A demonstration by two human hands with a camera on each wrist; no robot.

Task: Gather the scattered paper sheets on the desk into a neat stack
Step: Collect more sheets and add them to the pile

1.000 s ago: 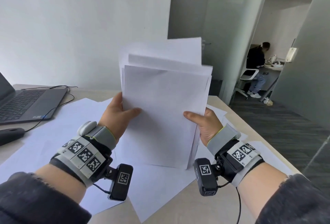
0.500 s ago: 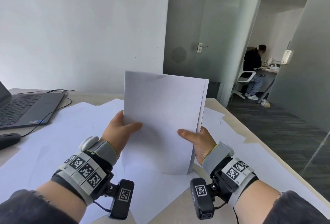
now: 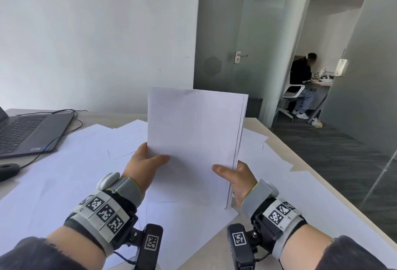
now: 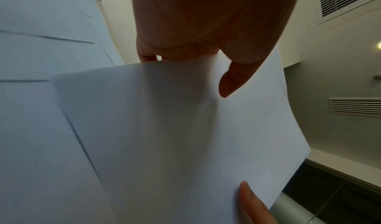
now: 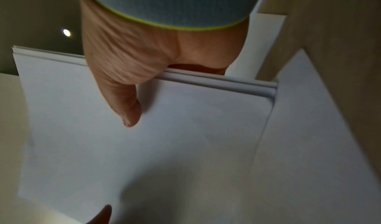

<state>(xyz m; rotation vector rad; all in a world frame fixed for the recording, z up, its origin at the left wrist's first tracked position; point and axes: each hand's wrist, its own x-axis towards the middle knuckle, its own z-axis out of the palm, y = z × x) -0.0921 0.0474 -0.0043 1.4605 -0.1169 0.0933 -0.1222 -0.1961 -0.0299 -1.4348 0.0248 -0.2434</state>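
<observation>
A stack of white sheets (image 3: 193, 132) stands upright on its lower edge over the desk, its top edges almost level. My left hand (image 3: 144, 162) grips the stack's left side, thumb on the front face. My right hand (image 3: 234, 176) grips the right side the same way. The left wrist view shows my left thumb (image 4: 233, 80) lying on the stack (image 4: 175, 137). The right wrist view shows the layered edge of the stack (image 5: 216, 80) under my right thumb (image 5: 128, 106). The fingers behind the paper are hidden. More loose sheets (image 3: 75, 173) lie spread over the desk (image 3: 300, 162).
A dark laptop (image 3: 28, 132) sits open at the far left with a black cable (image 3: 71, 127) beside it. A black mouse (image 3: 7, 170) lies at the left edge. The desk's right edge drops to a dark floor. A person (image 3: 300, 84) sits far off beyond a glass door.
The uneven sheets that stuck out above the stack have dropped level with it. The stack has come down and stands lower over the desk. Both hands keep their grip.
</observation>
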